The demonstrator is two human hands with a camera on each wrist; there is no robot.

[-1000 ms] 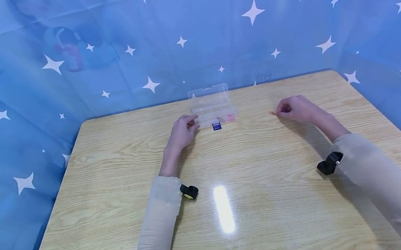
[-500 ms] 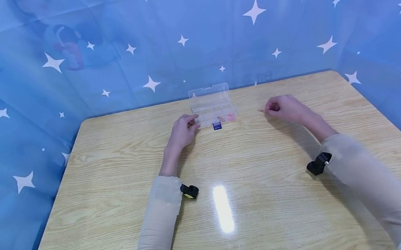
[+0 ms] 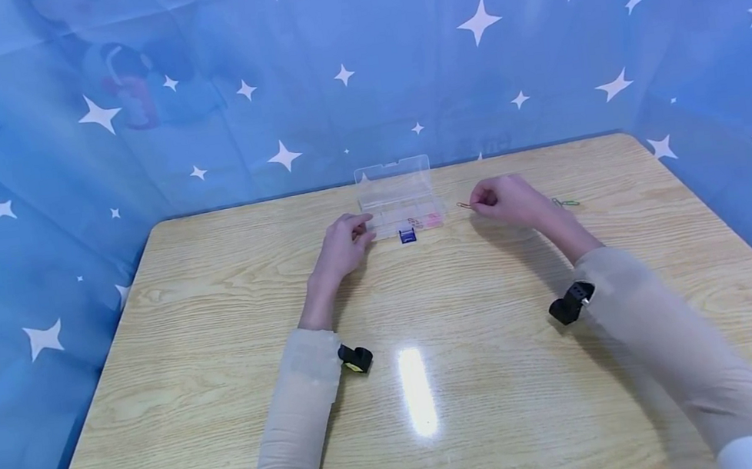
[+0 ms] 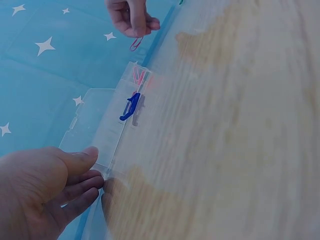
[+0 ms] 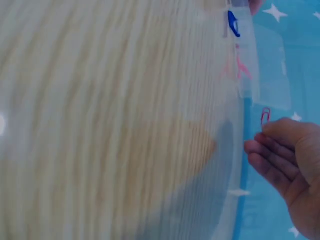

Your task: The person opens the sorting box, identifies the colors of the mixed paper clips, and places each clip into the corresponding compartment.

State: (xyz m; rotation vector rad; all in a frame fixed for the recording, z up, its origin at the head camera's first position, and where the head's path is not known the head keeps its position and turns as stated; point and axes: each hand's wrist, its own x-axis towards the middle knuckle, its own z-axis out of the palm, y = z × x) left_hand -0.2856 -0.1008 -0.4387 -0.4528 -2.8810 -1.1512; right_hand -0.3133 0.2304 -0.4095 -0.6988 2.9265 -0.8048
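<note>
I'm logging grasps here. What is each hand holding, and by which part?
The right hand pinches a pink paper clip by one end. The left hand holds nothing; its fingertips touch the clear box at its left end.

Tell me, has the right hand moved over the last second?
Yes. The right hand, pinching a paper clip, has moved left across the table toward the clear box.

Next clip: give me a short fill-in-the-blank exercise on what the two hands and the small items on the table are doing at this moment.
1. The right hand pinches a pink ____.
2. The left hand touches the left end of a clear plastic ____.
3. The clear box has its lid ____.
4. On the table, behind the right wrist, lies a paper clip coloured ____.

Missing words: paper clip; box; open; green
</note>
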